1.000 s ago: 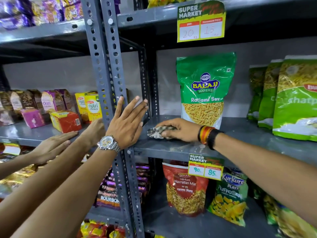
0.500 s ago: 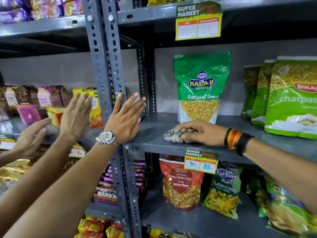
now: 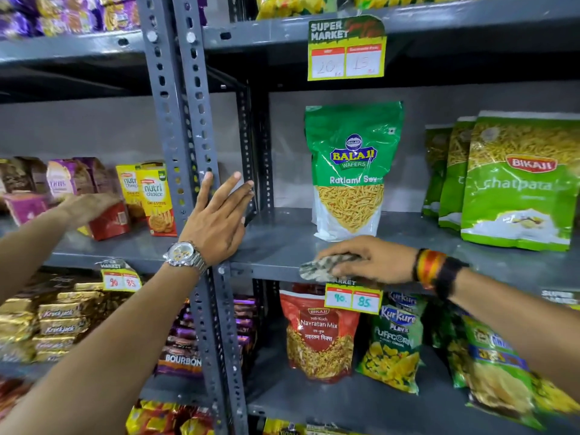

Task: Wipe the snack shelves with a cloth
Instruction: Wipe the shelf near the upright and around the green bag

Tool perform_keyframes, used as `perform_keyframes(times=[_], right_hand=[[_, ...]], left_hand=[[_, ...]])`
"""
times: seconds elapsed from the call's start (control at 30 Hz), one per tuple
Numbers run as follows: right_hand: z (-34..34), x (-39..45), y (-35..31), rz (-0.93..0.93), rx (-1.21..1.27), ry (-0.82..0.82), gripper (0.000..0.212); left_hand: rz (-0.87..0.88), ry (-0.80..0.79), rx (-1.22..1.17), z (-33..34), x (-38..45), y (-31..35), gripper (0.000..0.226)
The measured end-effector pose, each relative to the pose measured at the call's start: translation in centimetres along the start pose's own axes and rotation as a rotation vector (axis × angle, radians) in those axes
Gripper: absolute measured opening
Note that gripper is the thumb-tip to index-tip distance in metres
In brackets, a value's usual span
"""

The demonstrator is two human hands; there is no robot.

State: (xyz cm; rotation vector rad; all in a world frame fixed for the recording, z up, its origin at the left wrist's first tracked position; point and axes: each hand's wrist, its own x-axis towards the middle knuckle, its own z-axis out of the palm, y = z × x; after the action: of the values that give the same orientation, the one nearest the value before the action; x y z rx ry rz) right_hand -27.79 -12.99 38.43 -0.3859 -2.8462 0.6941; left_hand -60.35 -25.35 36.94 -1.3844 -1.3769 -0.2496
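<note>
My right hand lies palm down on the grey shelf, near its front edge, with the fingers curled over a mottled cloth. The cloth is bunched under my fingertips and sticks out to the left of them, pressed flat against the shelf just above the yellow price tag that hangs from the shelf lip. A green Balaji bag stands upright just behind my hand, not touching it. Further right on the same shelf stand green Bikaji bags, well apart from the cloth.

My left hand holds nothing. Its fingers are straight and slightly spread, the palm braced flat against the perforated upright post, well to the left of the cloth. A watch sits on that wrist.

Another person's arm, blurred, reaches in on the far left near a red box and the biscuit boxes.
</note>
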Motion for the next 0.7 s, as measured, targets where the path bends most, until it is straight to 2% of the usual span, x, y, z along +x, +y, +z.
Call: perform_keyframes(times=[0.1, 0.2, 0.47, 0.6, 0.7], right_hand=[[-3.0, -1.7, 1.1, 0.049, 0.069, 0.179, 0.034], [-4.5, 0.1, 1.6, 0.078, 0.057, 0.332, 0.036], [-0.3, 6.6, 1.7, 0.09, -0.031, 0.241, 0.031], [0.7, 3.8, 4.0, 0.118, 0.024, 0.272, 0.032], [-1.0, 0.1, 4.8, 0.129, 0.037, 0.192, 0.035]], left_hand=[[0.0, 0.004, -0.002, 0.0, 0.1, 0.1, 0.058], [0.005, 0.009, -0.01, 0.1, 0.1, 0.1, 0.059], [0.015, 0.009, 0.005, 0.4, -0.1, -0.1, 0.06], [0.017, 0.013, -0.008, 0.2, -0.1, -0.1, 0.059], [0.015, 0.013, -0.016, 0.1, 0.0, 0.0, 0.058]])
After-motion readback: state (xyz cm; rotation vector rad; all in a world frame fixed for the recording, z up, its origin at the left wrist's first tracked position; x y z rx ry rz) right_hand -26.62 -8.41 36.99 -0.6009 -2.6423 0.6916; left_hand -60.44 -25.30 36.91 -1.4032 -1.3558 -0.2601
